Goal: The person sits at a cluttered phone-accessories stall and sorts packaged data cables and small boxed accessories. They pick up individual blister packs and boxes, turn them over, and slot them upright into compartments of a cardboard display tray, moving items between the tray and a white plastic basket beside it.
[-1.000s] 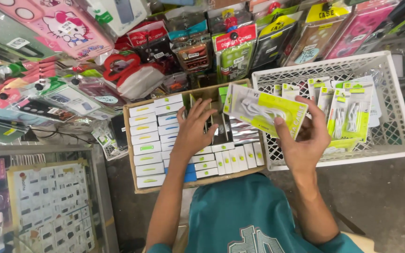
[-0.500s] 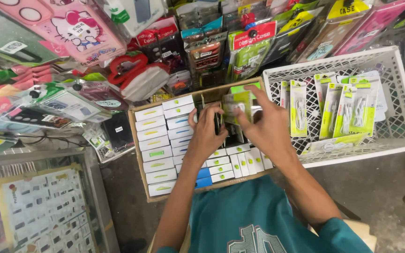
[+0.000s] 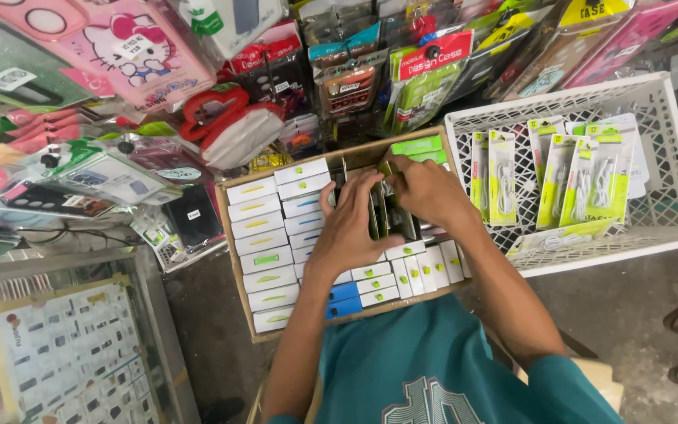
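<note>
Packs (image 3: 390, 216), dark with green edges, stand upright in the cardboard box (image 3: 233, 271), in the gap between the white-box rows and the box's right side. Our left hand (image 3: 351, 228) lies flat over the white boxes (image 3: 264, 235), fingers spread, fingertips touching the packs' left face. Our right hand (image 3: 425, 188) comes over from the right, fingers curled down onto the packs' top edges. Left grip wide and holding nothing, just pressing; right grip narrow on the packs, though we cannot tell if it truly pinches them.

White boxes with green marks fill the box's left half in two stacked columns; more stand on edge in a row along the near side. Two blue boxes (image 3: 344, 298) sit among them near our left wrist. Green packs (image 3: 416, 147) lean at the box's far edge.

Just right of the box, touching it, a white crate (image 3: 668, 228) holds flat cable packs (image 3: 547, 177) with green cards. Phone cases (image 3: 425, 71) in bags hang or pile beyond the box. A glass case (image 3: 64, 345) at lower left. We wear a teal shirt (image 3: 425, 369).
</note>
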